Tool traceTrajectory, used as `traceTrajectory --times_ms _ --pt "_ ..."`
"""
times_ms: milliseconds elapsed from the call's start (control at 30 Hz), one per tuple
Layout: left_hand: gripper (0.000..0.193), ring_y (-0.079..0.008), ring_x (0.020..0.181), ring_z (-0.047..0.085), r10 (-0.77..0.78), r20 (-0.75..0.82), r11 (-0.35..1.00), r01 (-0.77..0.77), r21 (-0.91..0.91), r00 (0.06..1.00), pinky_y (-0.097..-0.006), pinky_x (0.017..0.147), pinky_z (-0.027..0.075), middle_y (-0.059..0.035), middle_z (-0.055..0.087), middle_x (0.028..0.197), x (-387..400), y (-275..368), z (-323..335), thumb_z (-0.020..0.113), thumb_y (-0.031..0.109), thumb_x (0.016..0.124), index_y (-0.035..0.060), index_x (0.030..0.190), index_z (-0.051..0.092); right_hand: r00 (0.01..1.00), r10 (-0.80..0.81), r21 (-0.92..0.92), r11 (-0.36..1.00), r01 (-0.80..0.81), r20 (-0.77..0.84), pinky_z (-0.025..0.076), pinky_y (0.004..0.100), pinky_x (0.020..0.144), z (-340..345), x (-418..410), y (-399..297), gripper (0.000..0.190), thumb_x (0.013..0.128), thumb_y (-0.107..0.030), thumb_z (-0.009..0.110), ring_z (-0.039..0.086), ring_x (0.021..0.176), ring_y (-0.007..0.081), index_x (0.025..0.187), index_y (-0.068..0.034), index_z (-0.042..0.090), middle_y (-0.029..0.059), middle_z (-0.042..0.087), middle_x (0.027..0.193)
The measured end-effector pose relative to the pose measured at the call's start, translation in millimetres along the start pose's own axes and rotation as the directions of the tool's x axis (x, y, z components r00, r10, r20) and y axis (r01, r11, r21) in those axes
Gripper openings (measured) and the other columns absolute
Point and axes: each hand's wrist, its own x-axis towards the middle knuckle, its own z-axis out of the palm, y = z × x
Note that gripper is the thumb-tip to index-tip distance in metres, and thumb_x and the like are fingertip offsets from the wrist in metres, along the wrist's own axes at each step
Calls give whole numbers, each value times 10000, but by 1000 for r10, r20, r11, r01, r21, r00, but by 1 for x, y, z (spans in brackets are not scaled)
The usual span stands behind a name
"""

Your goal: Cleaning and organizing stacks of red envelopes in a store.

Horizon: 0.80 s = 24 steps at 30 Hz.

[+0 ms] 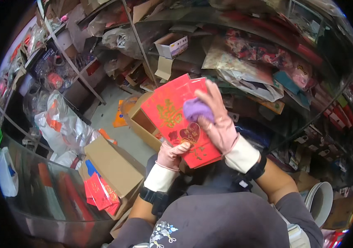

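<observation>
Two or more large red paper envelopes with gold print [164,105] are held in front of me, tilted and overlapping. My left hand [171,155], in a pink glove with a white cuff, grips them at the lower left edge, thumb on top. My right hand [219,121], gloved alike, presses a bunched purple cloth [197,110] against the upper right of the front envelope, with some fingers spread. Further red envelopes [102,192] lie on an open cardboard box [114,167] at the lower left, beside something blue.
An open cardboard box [145,128] stands behind the envelopes. White plastic bags [64,127] are heaped at the left. Shelves with bagged goods [254,74] and a small open carton [171,46] curve across the back. White buckets [320,201] stand at lower right.
</observation>
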Motion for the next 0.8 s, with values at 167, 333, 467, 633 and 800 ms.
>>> traceTrajectory --times_ms 167,333,467,633,800 --pt "606 -184 911 633 -35 -93 997 28 -68 995 -306 797 529 -86 634 1068 -6 -16 11 694 -53 702 23 1262 474 961 234 418 895 -154 -146 307 355 1071 -1 19 46 489 937 -344 548 408 1290 264 1311 -39 467 177 437 1378" --pt "626 -260 1113 566 27 -23 978 -32 -206 999 -423 967 465 -99 577 1198 -3 -29 -18 732 -5 710 20 1274 462 816 570 854 470 -222 -101 483 288 875 -13 15 67 352 943 -208 564 600 953 147 1223 1 520 69 632 1085" --pt "590 -261 1089 579 38 -85 984 -52 -169 996 -419 958 472 -93 586 1173 -2 -8 10 680 -37 741 25 1283 455 857 512 586 676 -446 60 478 266 857 10 -25 52 461 892 -239 641 588 963 108 1262 -10 489 39 623 1105" --pt "533 -232 1027 600 73 -106 967 -97 -236 992 -380 923 487 -100 593 1128 3 -5 5 655 -56 764 22 1257 469 708 523 733 211 -647 474 441 291 930 -20 -43 54 608 861 -258 681 548 1065 132 1342 -18 396 77 579 1188" --pt "518 -194 983 587 67 -113 994 -57 94 991 -342 870 482 -72 596 1091 6 -8 -11 698 -12 773 4 1240 475 827 459 605 571 -555 325 366 343 1020 14 -55 49 948 676 -303 839 456 1196 195 1389 18 302 137 477 1302"
